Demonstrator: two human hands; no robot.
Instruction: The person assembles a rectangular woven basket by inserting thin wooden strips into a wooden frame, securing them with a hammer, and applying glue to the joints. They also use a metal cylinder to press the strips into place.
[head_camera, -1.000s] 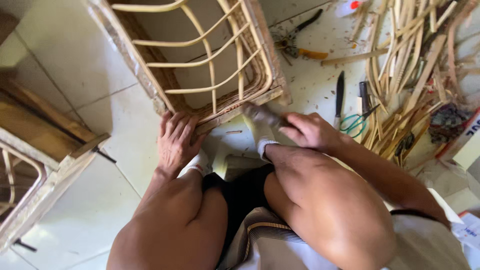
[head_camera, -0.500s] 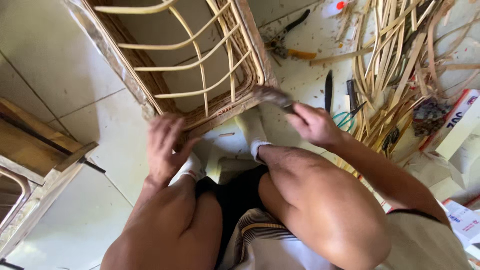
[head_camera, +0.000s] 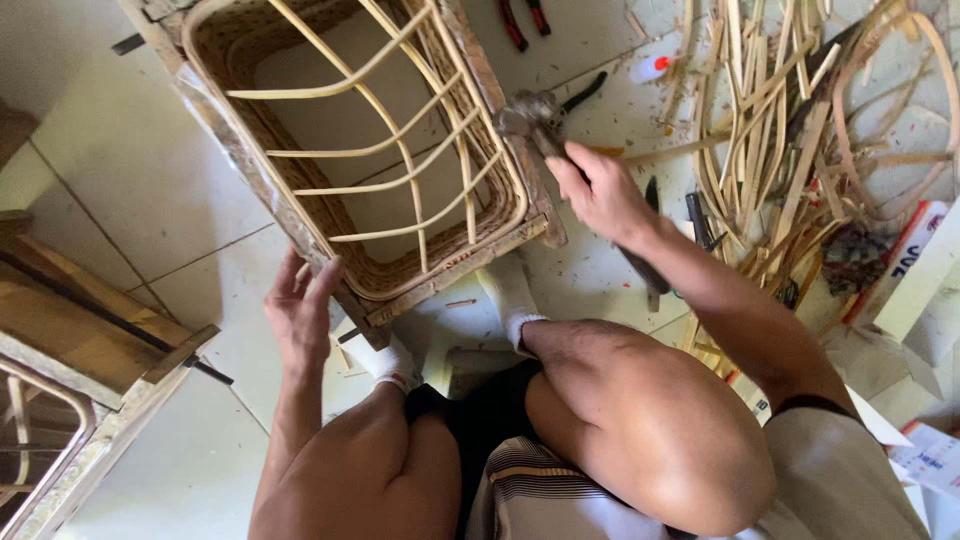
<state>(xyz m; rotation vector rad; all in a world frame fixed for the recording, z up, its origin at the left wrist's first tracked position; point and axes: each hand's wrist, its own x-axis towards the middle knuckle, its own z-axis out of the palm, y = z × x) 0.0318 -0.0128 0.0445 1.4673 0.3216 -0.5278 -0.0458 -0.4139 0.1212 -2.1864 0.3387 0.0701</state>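
Since half a second ago our right hand (head_camera: 598, 192) has lifted the hammer (head_camera: 530, 115) higher, up beside the far right rail of the rattan frame (head_camera: 400, 150), and our left hand (head_camera: 300, 312) has slid to the frame's near left corner.

Left of the frame: stacked wooden frames (head_camera: 70, 340) on the tiled floor (head_camera: 130, 180).

At the frame's near left corner: left hand flat against the wood, fingers straight and slightly spread, gripping nothing.

Frame itself: tilted on the floor, bent cane bars across its opening, propped by our white-socked feet (head_camera: 510, 300).

Just right of the frame: right-hand fingers curled tight around the hammer handle, head touching or nearly touching the rail; we cannot tell which.

Further right of the frame: pliers (head_camera: 580, 92), a loose heap of cane strips (head_camera: 790, 130).
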